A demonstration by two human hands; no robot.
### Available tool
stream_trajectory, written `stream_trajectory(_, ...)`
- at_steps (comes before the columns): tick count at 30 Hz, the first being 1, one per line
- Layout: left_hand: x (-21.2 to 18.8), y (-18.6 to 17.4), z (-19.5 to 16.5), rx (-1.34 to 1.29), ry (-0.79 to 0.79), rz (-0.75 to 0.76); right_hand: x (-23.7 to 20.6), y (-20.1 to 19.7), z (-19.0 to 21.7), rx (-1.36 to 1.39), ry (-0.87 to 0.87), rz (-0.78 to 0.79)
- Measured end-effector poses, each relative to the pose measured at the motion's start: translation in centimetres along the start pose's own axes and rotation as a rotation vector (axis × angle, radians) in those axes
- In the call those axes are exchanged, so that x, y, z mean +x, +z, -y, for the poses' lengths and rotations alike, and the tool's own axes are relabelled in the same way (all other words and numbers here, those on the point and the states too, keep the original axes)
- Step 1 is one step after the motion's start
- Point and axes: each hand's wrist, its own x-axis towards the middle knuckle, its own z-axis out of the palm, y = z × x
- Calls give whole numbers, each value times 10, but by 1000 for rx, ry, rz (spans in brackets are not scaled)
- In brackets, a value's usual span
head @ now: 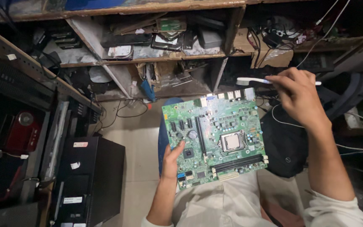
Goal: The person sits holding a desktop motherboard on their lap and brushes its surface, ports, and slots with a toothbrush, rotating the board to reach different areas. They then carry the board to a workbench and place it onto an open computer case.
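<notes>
We see wooden shelves (148,59) cluttered with hard drives (120,51) and cables, a black computer tower (91,185) on the tiled floor (137,138), and a black bag (286,147) at right.

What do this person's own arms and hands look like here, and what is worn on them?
Both hands, the left hand and the right hand, are bare: no gloves, rings or watch visible. The forearms are bare too. Off-white sleeves are pushed up near the elbows; the right cuff is bunched and wrinkled.
</notes>
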Motion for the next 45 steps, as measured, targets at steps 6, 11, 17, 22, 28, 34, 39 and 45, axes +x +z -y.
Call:
stream_trajectory(6,0,0,4,-87,-20,41,4,2,8,-104,-84,61)
stream_trajectory(11,-2,2,4,15,-25,9,8,0,12,-63,-113,114)
stream_trajectory(17,0,3,11,34,-22,-3,10,-3,6,-48,-140,162)
stream_trajectory(22,1,-2,13,32,-25,-15,8,-14,1,-145,-80,139)
stream_trajectory(28,1,4,17,24,-41,-6,10,-3,13,-81,-120,194)
stream_trajectory(34,0,-1,12,39,-5,28,11,-4,14,-69,-108,179)
stream_trajectory(39,0,1,11,30,-23,-13,4,-15,10,-224,-61,147)
stream_trajectory(45,0,12,12,19,-27,26,11,3,23,-114,-110,182)
